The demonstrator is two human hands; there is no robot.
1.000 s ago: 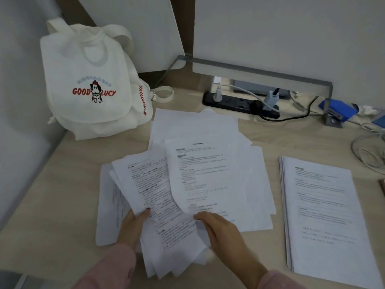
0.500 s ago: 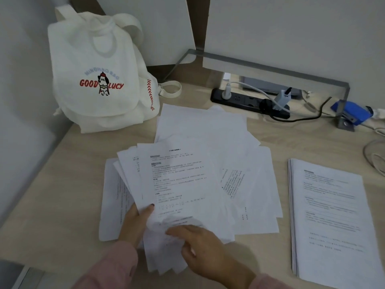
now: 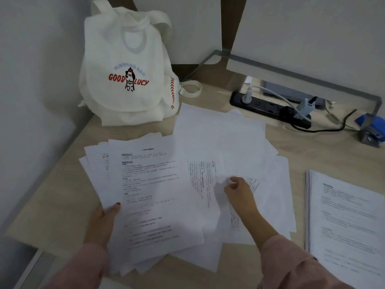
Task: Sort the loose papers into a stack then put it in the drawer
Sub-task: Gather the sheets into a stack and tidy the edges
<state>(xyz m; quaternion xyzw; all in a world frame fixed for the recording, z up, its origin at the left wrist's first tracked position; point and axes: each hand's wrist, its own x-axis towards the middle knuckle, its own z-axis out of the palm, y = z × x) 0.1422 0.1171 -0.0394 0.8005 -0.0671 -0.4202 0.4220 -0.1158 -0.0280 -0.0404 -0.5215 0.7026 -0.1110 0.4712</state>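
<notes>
Left hand [image 3: 100, 224] is gripping the fanned sheaf of printed white sheets [image 3: 150, 190], thumb on top, likely collecting them. Right hand [image 3: 239, 192] is pinching a loose white printed page [image 3: 201, 180] among scattered papers [image 3: 225, 136] on the pale wooden desk [image 3: 62, 184] (drawer unseen).

A light wooden desk [image 3: 62, 195] holds everything. A white cloth backpack with red letters [image 3: 125, 80] sits at the back left. Loose white paper sheets with print [image 3: 218, 142] lie in a messy pile across the middle, one over another. A neat stack of printed white pages [image 3: 343, 222] lies to the right, apart from the pile. A long black power strip [image 3: 264, 107] lies at the back with plugs in it. A small blue thing [image 3: 369, 125] sits at the far right, too blurry to tell what it is.
</notes>
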